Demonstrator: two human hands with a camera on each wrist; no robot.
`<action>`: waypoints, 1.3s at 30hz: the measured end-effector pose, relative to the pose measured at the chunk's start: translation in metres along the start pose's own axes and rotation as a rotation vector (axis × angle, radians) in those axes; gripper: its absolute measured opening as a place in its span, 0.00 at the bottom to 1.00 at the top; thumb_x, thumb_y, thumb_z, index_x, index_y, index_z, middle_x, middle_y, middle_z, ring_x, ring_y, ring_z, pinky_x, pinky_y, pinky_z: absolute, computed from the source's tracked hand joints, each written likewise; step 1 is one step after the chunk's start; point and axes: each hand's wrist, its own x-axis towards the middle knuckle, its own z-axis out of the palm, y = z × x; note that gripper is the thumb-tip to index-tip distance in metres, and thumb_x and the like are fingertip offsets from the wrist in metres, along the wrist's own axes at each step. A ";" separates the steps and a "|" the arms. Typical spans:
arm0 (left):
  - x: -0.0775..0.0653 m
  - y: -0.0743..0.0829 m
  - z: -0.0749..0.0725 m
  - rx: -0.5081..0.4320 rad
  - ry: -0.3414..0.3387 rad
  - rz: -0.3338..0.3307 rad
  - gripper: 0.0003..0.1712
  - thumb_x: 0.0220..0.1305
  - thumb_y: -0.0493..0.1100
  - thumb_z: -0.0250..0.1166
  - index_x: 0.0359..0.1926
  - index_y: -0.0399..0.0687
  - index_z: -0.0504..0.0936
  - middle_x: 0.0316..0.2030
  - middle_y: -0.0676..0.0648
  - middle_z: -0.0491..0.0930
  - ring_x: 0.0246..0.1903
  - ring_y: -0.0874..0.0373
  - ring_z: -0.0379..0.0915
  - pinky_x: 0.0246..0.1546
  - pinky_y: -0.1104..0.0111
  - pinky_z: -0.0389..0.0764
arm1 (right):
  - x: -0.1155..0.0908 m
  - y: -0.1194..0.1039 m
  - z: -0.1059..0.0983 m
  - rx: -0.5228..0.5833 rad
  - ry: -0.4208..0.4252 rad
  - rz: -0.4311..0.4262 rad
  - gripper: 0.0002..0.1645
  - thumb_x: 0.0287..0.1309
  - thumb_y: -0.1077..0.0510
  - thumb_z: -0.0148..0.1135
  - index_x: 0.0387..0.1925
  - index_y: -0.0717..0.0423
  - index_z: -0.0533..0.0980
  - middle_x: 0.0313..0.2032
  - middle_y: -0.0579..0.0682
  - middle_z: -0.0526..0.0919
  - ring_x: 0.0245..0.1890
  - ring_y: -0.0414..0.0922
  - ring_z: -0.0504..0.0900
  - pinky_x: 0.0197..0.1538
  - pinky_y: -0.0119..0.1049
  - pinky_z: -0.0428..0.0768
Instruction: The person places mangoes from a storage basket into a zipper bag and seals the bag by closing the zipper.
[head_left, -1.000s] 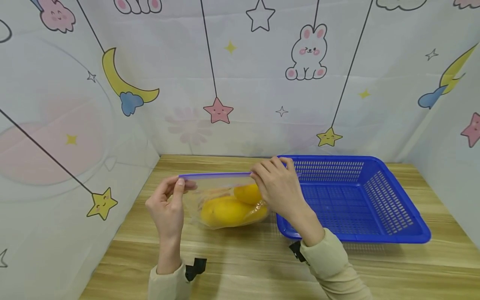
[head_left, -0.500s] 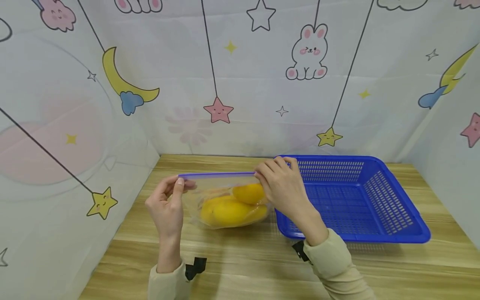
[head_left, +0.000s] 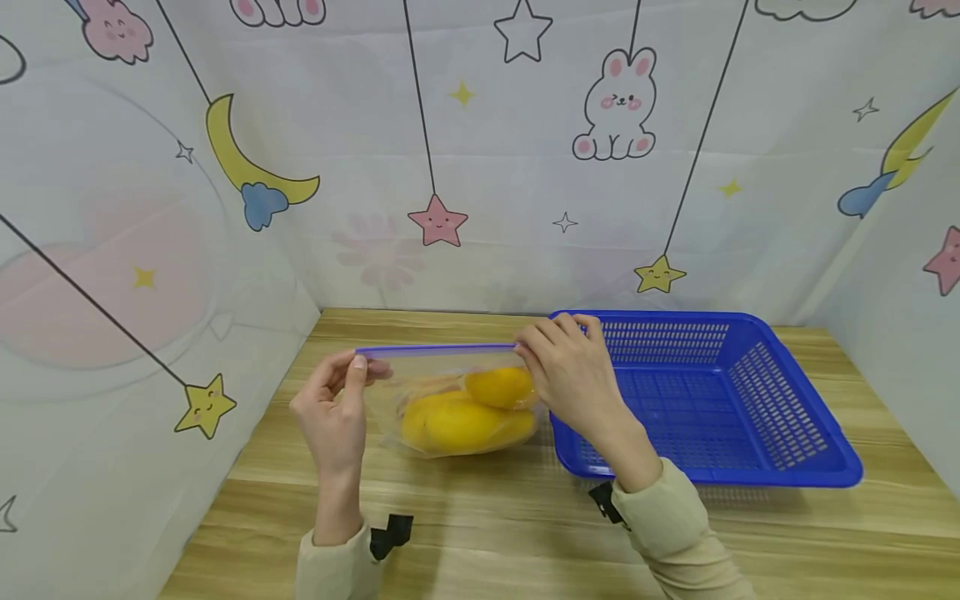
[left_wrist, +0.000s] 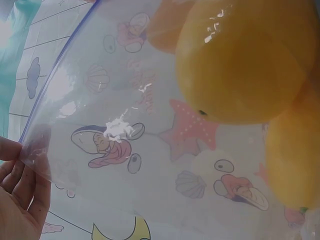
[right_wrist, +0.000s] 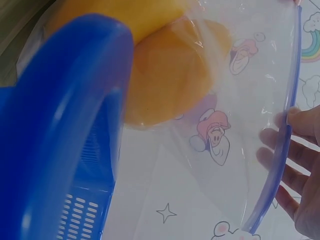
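Observation:
A clear zip bag (head_left: 420, 371) with a purple zip edge (head_left: 435, 349) hangs between both hands, with several yellow mangoes (head_left: 461, 423) inside it. My left hand (head_left: 336, 417) pinches the bag's top left corner between thumb and fingers. Toward the other end, my right hand (head_left: 570, 375) pinches the zip edge, thumb on one side and fingers behind, as the right wrist view shows. Printed cartoon figures and a red starfish (left_wrist: 192, 125) mark the bag in the left wrist view. In the head view, my right hand hides the bag's right end.
A blue plastic basket (head_left: 806, 467) with slotted walls stands on the wooden table (head_left: 495, 533) to the right, close beside the bag. Its rim looms near the right wrist camera. A white cartoon-printed curtain (head_left: 510, 250) encloses the back and sides.
My right hand has slid a little to the right along the zip edge. My left hand has stayed at the corner, and the mangoes have barely moved.

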 end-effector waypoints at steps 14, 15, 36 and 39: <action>0.000 0.001 0.000 -0.015 0.002 -0.005 0.09 0.65 0.31 0.59 0.32 0.26 0.81 0.25 0.61 0.85 0.23 0.67 0.82 0.34 0.76 0.85 | -0.004 0.006 -0.002 -0.010 0.010 -0.004 0.04 0.64 0.55 0.59 0.37 0.48 0.79 0.34 0.46 0.84 0.36 0.47 0.78 0.51 0.49 0.72; 0.000 0.001 0.000 -0.018 0.002 -0.006 0.09 0.65 0.31 0.59 0.32 0.25 0.81 0.25 0.61 0.85 0.23 0.67 0.82 0.34 0.76 0.85 | -0.005 0.006 -0.002 -0.012 0.013 -0.005 0.04 0.64 0.55 0.59 0.36 0.48 0.79 0.32 0.46 0.83 0.36 0.47 0.78 0.51 0.48 0.72; 0.000 0.000 -0.002 -0.007 0.004 -0.008 0.10 0.65 0.31 0.59 0.33 0.24 0.81 0.25 0.62 0.84 0.24 0.68 0.83 0.35 0.76 0.85 | -0.013 0.019 -0.004 -0.001 0.006 0.011 0.05 0.65 0.55 0.58 0.37 0.48 0.79 0.31 0.46 0.83 0.36 0.48 0.78 0.51 0.49 0.72; 0.000 0.000 -0.002 -0.004 0.002 -0.017 0.10 0.65 0.32 0.59 0.33 0.23 0.80 0.25 0.62 0.84 0.24 0.68 0.83 0.35 0.76 0.85 | -0.013 0.020 -0.005 0.003 0.009 0.013 0.05 0.65 0.55 0.58 0.37 0.48 0.79 0.31 0.46 0.83 0.36 0.48 0.78 0.51 0.50 0.71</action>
